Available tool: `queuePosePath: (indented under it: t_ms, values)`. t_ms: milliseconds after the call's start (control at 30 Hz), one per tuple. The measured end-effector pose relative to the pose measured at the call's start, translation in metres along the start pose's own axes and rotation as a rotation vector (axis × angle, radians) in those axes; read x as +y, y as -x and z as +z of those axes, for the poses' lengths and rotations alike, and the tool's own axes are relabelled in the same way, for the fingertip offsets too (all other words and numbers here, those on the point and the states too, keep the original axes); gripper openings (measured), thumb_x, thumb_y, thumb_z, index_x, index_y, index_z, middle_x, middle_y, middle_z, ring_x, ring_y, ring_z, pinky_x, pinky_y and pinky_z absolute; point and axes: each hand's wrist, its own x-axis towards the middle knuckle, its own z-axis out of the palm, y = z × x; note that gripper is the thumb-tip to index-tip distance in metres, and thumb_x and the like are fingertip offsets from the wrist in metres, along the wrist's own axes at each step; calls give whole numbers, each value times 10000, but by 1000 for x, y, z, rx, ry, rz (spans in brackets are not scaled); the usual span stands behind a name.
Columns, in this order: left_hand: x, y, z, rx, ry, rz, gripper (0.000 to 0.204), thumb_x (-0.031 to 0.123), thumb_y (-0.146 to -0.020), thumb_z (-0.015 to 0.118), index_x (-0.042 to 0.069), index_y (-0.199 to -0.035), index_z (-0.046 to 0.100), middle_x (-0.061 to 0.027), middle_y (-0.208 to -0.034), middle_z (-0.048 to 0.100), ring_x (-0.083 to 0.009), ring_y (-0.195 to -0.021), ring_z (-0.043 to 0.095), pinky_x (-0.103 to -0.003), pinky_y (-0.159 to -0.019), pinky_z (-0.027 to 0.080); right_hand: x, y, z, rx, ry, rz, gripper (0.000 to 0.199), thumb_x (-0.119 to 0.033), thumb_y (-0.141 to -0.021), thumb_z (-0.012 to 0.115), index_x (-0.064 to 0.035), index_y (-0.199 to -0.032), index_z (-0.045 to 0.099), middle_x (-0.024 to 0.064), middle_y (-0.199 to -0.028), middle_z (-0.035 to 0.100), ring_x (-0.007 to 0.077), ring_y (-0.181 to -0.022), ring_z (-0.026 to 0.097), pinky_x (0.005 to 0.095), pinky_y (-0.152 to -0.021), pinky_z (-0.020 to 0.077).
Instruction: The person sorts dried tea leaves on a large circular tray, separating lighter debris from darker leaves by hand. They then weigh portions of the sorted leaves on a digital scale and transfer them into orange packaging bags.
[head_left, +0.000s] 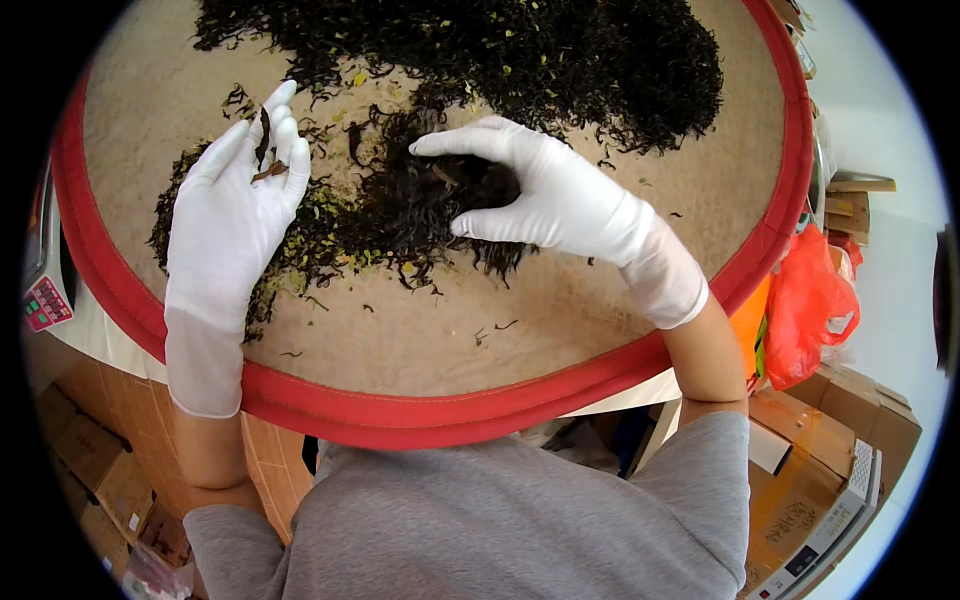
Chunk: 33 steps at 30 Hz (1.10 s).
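Observation:
A large round tray [420, 420] with a red rim and a tan woven bottom holds dark dried tea leaves [520, 60], heaped at the far side and spread thinner near the middle. My left hand [230, 220], in a white glove, is raised over the left part of the tray with a few brown leaf bits [266, 150] pinched between its fingertips. My right hand [560, 200], also gloved, curves with spread fingers over a small pile of dark leaves [420, 205] in the middle, touching it.
Yellowish leaf scraps [300, 270] lie scattered at the left of the tray. An orange plastic bag [815, 300] and cardboard boxes [830, 440] stand at the right. A small scale with buttons [45, 300] sits at the left edge.

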Motion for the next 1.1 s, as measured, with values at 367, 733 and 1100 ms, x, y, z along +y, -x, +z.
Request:
queuePosePath:
  t_ms: [367, 733, 1100]
  values:
    - [2, -1, -2, -25, -46, -10, 492, 97, -1026, 412, -34, -1482, 285, -110, -1112, 583, -179, -1002, 581, -343, -973, 483, 13, 20, -46, 358, 149, 418, 434, -235, -921, 654, -118, -1333, 584, 77, -1100, 661, 114, -942, 599, 263, -827, 498]
    - [-2, -2, -1, 2, -21, -32, 490, 85, -1020, 428, -34, -1477, 300, -111, -1106, 580, -180, -999, 584, -337, -980, 478, 6, 8, -9, 256, 634, -54, 753, -349, -731, 808, -21, -1344, 518, 213, -1292, 562, 378, -1190, 525, 412, -1006, 446]
    - [-1, 0, 0, -16, -9, -16, 469, 98, -1020, 411, -64, -1452, 329, -119, -1097, 572, -189, -994, 559, -344, -973, 481, -6, 3, -15, 98, -153, 419, 560, -400, -890, 710, 43, -1216, 610, 34, -1067, 654, 109, -1011, 565, 257, -932, 445]
